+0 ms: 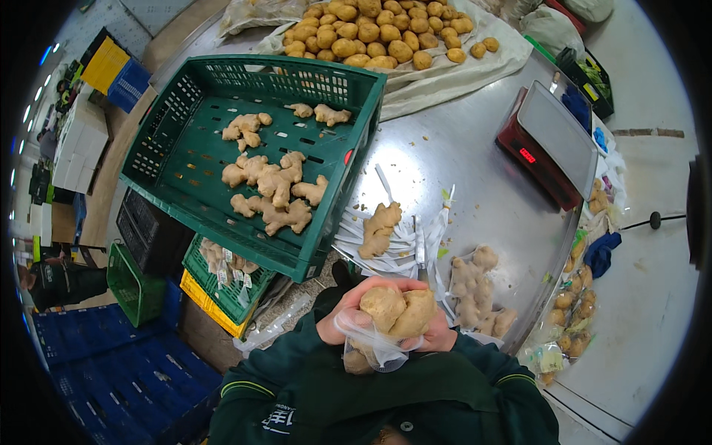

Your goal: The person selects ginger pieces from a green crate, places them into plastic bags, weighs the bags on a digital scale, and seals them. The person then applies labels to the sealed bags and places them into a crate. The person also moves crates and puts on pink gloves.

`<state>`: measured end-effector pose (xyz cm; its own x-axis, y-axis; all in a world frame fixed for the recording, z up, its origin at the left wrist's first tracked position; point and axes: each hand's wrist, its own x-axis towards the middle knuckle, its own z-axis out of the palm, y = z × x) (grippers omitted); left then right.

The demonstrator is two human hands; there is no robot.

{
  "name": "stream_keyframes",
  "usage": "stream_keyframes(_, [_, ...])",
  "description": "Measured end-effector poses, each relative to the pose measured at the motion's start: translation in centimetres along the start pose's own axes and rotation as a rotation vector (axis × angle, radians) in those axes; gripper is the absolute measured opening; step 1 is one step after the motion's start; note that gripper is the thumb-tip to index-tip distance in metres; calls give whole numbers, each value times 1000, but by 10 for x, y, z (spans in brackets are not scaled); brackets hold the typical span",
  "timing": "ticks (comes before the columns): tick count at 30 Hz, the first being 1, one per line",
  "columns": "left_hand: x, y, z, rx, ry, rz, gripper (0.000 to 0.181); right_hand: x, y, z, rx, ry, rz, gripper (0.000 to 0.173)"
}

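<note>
Close to my chest, my left hand (336, 322) and my right hand (442, 334) grip one knobbly ginger root (403, 308) from both sides. A white mesh sleeve (375, 347) covers its lower part, while the upper lobes stick out bare. Just beyond my hands, a bare ginger piece (381, 229) rests on a spread of white mesh strips (356, 225). To the right of my right hand lies more ginger (473, 286), seemingly in netting. Several loose ginger roots (275, 181) lie in a green plastic crate (334, 214) to the left.
A red digital scale (556, 142) with a steel pan stands at the right of the metal table (434, 147). Potatoes (378, 33) are heaped on a whitish cloth at the back. Bagged potatoes (573, 303) line the right edge. Lower left, a smaller crate (261, 289) holds packed ginger.
</note>
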<state>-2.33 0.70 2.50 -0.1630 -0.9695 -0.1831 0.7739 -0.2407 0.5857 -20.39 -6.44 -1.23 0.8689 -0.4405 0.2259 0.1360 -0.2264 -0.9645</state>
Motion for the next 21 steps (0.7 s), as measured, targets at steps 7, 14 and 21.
stream_keyframes(7, [3, 1, 0, -212, -35, -78, 64, 8, -16, -15, -277, 114, -173, 35])
stream_keyframes(14, [7, 6, -9, -96, -125, -117, 62, 11, -42, -47, -406, 238, -238, 36])
stream_keyframes(21, [10, 18, -17, 65, -362, -16, 55, 25, -64, -68, -262, 138, -170, 34])
